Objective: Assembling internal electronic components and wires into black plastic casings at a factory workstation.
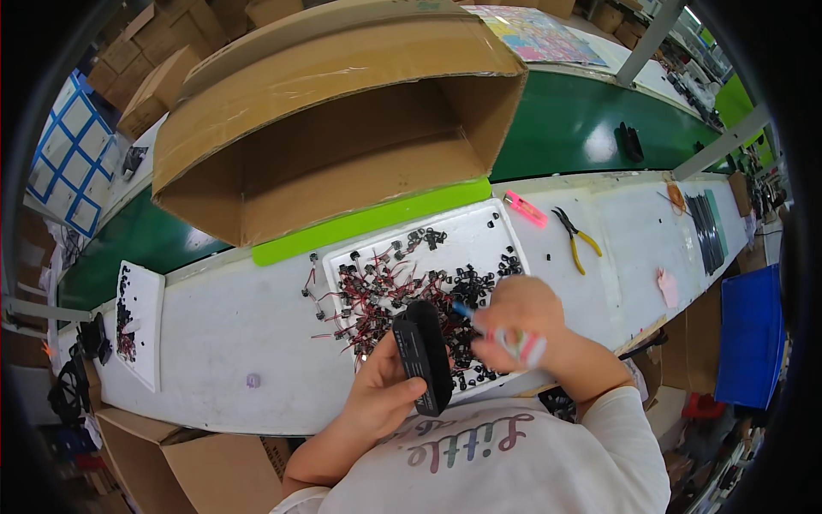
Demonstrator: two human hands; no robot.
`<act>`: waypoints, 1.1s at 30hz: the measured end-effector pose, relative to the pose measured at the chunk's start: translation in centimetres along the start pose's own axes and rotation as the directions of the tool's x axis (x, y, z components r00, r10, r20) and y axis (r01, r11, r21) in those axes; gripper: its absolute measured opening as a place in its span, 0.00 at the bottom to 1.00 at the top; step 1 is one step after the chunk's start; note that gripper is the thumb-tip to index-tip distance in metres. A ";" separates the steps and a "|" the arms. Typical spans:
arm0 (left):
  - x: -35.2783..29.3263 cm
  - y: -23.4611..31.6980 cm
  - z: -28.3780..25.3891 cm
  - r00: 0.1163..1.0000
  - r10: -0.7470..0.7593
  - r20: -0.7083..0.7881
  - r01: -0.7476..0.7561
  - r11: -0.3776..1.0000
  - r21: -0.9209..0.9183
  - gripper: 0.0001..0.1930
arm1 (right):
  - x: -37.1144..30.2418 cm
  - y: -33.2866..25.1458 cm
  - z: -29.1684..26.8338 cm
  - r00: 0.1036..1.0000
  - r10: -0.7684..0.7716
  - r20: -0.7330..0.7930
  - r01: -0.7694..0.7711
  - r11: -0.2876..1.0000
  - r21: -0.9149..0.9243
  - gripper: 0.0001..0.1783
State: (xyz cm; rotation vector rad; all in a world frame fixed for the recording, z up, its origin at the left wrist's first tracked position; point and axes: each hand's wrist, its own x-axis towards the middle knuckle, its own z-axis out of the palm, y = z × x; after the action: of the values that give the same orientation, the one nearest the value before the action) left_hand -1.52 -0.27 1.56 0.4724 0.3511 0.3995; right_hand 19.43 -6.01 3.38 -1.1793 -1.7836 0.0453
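Observation:
My left hand grips a long black plastic casing, upright and tilted, in front of my chest. Close by on its right, my right hand is closed round a small white-and-pink bottle. A thin blue tip points from that hand toward the casing; motion blurs it. Beneath both hands lies a white foam tray. Its left part holds a heap of small parts with red and black wires, some hanging over the rim. Loose small black pieces fill its right part.
An open cardboard box stands behind the tray, over a green belt. Right of the tray lie a pink tool and yellow-handled pliers. A second white tray sits far left. A blue bin is at right.

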 end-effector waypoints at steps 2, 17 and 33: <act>0.0 -0.1 0.3 1.000 0.011 0.010 -0.011 1.000 0.009 0.34 | 0.3 -1.0 0.3 0.994 -0.099 -0.044 0.104 0.988 0.114 0.18; -0.1 -0.1 0.8 0.999 0.024 0.021 -0.025 0.999 0.047 0.33 | 0.1 -1.9 0.9 0.993 -0.108 -0.040 0.112 0.984 0.139 0.20; -0.1 0.0 -1.2 0.995 0.102 -0.013 -0.102 0.995 -0.001 0.33 | -0.4 7.6 -0.3 0.894 0.388 0.225 -0.239 0.837 -0.492 0.26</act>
State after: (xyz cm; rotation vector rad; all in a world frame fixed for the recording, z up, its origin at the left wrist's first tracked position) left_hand -2.10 0.11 0.63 0.4877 0.3395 0.5024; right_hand 24.96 -2.37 -0.45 -1.8978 -1.9123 0.0132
